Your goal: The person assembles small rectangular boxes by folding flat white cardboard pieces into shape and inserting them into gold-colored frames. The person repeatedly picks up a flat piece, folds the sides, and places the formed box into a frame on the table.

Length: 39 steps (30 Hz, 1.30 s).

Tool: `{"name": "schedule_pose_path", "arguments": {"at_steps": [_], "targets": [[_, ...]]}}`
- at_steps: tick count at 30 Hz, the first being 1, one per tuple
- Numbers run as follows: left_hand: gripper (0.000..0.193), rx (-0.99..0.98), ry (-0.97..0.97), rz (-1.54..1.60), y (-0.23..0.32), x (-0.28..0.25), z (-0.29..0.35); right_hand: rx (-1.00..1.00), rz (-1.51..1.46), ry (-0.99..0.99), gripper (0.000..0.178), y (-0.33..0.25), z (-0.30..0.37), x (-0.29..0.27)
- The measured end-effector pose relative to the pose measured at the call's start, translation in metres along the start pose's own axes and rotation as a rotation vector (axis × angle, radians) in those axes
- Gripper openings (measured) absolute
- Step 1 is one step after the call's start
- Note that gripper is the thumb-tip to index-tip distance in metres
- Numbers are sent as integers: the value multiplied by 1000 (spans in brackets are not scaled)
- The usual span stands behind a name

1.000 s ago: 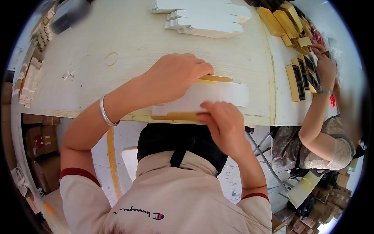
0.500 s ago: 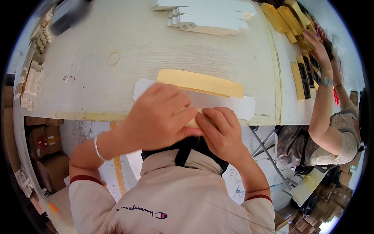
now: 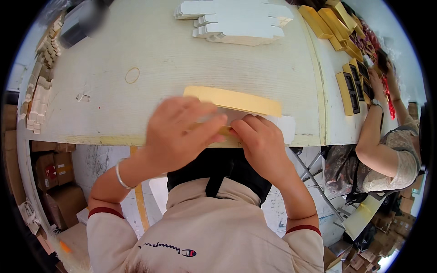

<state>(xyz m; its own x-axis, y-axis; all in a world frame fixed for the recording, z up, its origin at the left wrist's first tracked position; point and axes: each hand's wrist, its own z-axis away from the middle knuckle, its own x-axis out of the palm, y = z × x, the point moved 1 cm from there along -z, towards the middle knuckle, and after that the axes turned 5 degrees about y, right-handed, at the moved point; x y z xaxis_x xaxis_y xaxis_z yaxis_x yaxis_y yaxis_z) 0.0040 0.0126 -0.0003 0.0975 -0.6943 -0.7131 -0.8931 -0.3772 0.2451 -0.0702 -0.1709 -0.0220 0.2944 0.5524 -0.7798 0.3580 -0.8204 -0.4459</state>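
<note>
A partly folded cardboard box (image 3: 236,101), gold outside and white inside, lies at the table's near edge in front of me. Its far long side stands up, and a white end flap (image 3: 287,128) sticks out on the right. My right hand (image 3: 259,139) pinches the near gold side with bent fingers and thumb. Over the box's left part is my left hand (image 3: 182,123), slightly smeared by motion, its fingers stretched and the index apart from the thumb. It hides the left end of the box.
Flat white box blanks (image 3: 236,22) are stacked at the far side. A rubber band (image 3: 132,75) lies on the left of the table (image 3: 150,59). More blanks (image 3: 40,104) line the left edge. At right, a co-worker's arm (image 3: 375,127) reaches among gold boxes (image 3: 348,93) with black inserts.
My left hand has loosened from a closed grip near the right hand and moved slightly left, fingers opening. The co-worker's hand has come down toward the boxes with black inserts.
</note>
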Motion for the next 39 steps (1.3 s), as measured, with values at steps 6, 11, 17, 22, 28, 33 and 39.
{"name": "schedule_pose_path", "arguments": {"at_steps": [6,11,17,22,28,33,39], "targets": [[35,-342,-471,339,-49,5,-39,-116,47,-124,21,-2,-9,-10],[44,-389,-549,446,-45,2,-27,-289,318,-133,22,-3,-17,-27],[37,-220,-410,391,-11,7,-7,-227,-132,-213,18,-2,-1,-2],[25,-345,-487,526,-9,8,3,-137,-392,-175,19,8,0,-5],[23,-200,-566,723,-14,-8,-7,-12,-438,-206,16,12,-7,-8],[21,-114,-465,603,-24,7,4,27,-402,-235,20,6,-8,-8],[20,-179,-309,525,-6,19,10,122,-417,-242,23,-2,-11,-8]]}}
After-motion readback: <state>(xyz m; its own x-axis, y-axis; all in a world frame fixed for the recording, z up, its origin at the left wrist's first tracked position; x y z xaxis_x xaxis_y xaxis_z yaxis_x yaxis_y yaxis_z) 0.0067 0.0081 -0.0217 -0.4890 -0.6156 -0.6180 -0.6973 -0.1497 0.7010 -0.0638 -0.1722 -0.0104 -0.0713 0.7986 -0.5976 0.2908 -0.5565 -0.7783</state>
